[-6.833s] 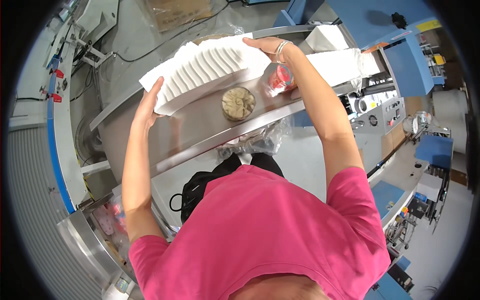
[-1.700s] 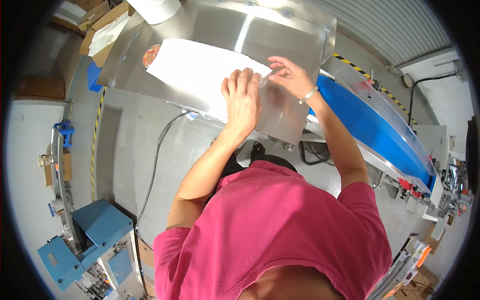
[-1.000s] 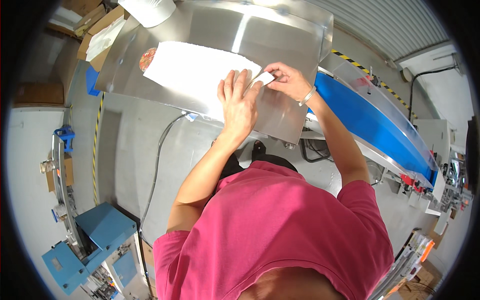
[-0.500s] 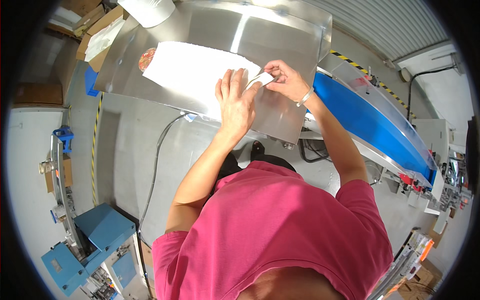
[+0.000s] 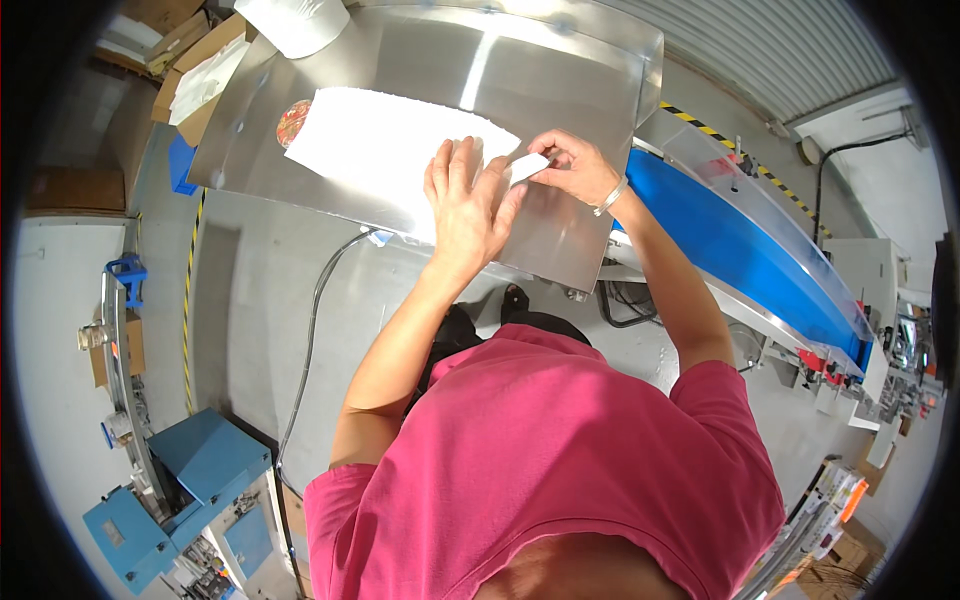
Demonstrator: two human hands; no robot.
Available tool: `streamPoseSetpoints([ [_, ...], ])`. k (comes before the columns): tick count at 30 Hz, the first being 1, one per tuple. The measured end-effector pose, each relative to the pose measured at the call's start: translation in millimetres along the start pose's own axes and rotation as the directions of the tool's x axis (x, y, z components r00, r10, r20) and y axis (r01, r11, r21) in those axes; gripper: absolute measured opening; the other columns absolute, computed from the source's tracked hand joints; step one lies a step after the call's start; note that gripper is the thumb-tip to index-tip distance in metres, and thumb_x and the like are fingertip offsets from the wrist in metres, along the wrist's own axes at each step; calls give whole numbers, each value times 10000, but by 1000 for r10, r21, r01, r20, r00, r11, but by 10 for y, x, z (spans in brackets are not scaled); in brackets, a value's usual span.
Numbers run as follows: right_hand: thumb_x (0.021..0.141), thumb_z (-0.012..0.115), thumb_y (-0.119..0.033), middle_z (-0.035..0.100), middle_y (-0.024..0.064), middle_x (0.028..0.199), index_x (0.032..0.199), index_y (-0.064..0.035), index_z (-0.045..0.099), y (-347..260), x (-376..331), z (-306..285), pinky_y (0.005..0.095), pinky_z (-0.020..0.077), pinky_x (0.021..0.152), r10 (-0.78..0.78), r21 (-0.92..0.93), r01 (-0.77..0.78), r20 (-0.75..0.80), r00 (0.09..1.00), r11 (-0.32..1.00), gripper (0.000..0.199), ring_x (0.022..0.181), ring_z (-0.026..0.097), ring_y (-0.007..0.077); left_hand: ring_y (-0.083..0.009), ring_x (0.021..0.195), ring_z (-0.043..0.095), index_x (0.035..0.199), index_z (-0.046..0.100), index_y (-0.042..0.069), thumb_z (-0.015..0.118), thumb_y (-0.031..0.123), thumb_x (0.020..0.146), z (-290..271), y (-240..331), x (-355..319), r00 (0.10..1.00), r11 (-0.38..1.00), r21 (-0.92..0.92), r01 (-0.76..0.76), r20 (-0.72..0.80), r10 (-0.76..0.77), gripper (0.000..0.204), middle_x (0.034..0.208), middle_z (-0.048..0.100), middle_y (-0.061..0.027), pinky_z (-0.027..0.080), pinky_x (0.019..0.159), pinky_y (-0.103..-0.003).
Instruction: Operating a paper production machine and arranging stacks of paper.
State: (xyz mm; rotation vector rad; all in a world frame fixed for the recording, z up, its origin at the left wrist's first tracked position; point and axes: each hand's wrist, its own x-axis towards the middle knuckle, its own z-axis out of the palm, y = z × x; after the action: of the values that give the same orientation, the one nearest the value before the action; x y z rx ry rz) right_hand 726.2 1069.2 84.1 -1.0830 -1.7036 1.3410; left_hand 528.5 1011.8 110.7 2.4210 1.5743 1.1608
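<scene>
A long white sheet [image 5: 370, 130], overexposed so its material and layers do not show, lies on the metal table [image 5: 560, 235]. My left hand [image 5: 465, 205] rests on its right part, palm down with fingers spread. Just beyond the sheet's right end, my right hand [image 5: 573, 170] pinches a small white flat piece [image 5: 527, 168] between thumb and fingers. The piece's near end lies close to my left fingertips; whether it touches the sheet I cannot tell. A round red patterned disc [image 5: 294, 123] partly shows at the sheet's left end.
A white tub [image 5: 295, 25] stands at the table's far left corner, beside a cardboard box [image 5: 205, 80] with white contents. To the right runs a blue conveyor belt [image 5: 740, 250] with a transparent guard. A black cable [image 5: 315, 300] hangs to the floor at the left.
My left hand has shifted slightly left and its thumb has come away from the small white piece. The right hand has moved the piece a little right, off the sheet's end.
</scene>
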Motion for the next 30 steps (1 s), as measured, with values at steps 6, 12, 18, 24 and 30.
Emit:
streamPoseSetpoints([
  [6, 773, 639, 10, 570, 26, 989, 1013, -52, 530, 59, -28, -97, 215, 459, 738, -87, -22, 89, 55, 995, 996, 271, 840, 546, 85, -429, 1203, 316, 1061, 617, 56, 591, 227, 813, -21, -30, 18, 1000, 1000, -7, 14, 18, -14, 302, 1266, 396, -222, 230, 988, -550],
  [12, 846, 584, -23, 578, 130, 1090, 1106, 31, 446, 219, 155, -536, 289, 478, 830, 124, 474, 68, -362, 924, 878, 300, 962, 578, 167, -422, 1194, 323, 1062, 593, 30, 608, 64, 753, -28, -47, 77, 999, 999, 20, 29, 40, -30, 311, 1256, 403, -204, 259, 978, -532],
  [18, 766, 686, -190, 539, 237, 1138, 1306, 43, 304, 504, 464, -630, 413, 420, 921, 270, -254, -565, -680, 682, 785, 701, 1053, 529, 354, -416, 1184, 338, 1065, 591, 22, 608, 5, 718, 26, -96, 49, 999, 999, 7, 51, 20, -51, 348, 1255, 405, -197, 272, 974, -523],
  [24, 713, 726, -186, 479, 103, 1284, 1277, -112, 445, -47, 120, -315, 354, 420, 919, -158, -563, -31, -284, 946, 826, 635, 1124, 493, 257, -414, 1193, 339, 1038, 621, 51, 598, -14, 717, 10, -79, 57, 1000, 1000, -9, 22, 20, -22, 328, 1250, 419, -195, 270, 973, -524],
  [30, 715, 725, -128, 541, 34, 1146, 1147, -114, 531, -193, 150, 26, 315, 433, 871, -22, -242, 27, 24, 999, 970, 474, 1047, 508, 174, -419, 1199, 339, 1005, 656, 96, 610, -17, 696, -21, -70, 59, 999, 1000, -4, 21, 31, -21, 332, 1261, 424, -198, 262, 977, -521],
])
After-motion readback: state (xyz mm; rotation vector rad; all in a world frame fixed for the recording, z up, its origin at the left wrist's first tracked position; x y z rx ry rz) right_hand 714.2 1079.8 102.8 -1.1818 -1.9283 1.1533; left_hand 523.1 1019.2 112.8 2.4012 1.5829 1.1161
